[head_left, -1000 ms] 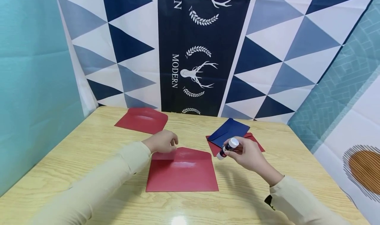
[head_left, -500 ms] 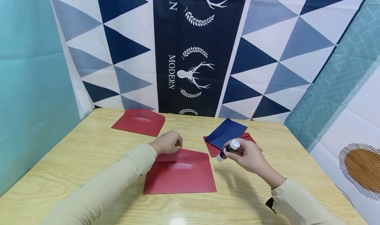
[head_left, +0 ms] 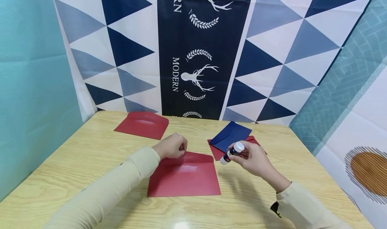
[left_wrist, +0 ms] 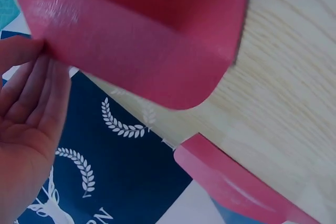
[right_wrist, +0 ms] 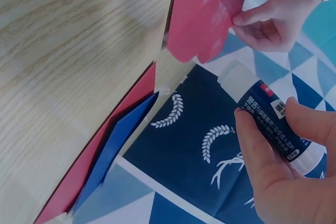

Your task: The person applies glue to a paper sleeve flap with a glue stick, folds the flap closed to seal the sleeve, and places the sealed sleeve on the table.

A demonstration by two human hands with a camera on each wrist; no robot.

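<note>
A red envelope (head_left: 185,180) lies in front of me, its flap unfolded toward the far side, with a shiny whitish smear (head_left: 185,169) near the fold. My left hand (head_left: 173,145) pinches the flap's far edge between thumb and fingers; the left wrist view shows the thumb on the envelope flap (left_wrist: 131,61). My right hand (head_left: 253,156) holds a glue stick (head_left: 232,153) in the air to the right of the envelope. In the right wrist view the glue stick (right_wrist: 273,116) has a dark printed label and pale ends, gripped between thumb and fingers.
Another red envelope (head_left: 143,125) lies at the back left of the wooden table (head_left: 90,162), flap unfolded. At the back right a blue envelope (head_left: 231,135) rests on a red one (head_left: 216,152). A patterned cloth (head_left: 199,54) hangs behind the table.
My left hand has moved slightly right along the envelope's far edge, its fingers closing from a looser pose into a pinch on the flap. The right hand with the glue stick has stayed nearly still.
</note>
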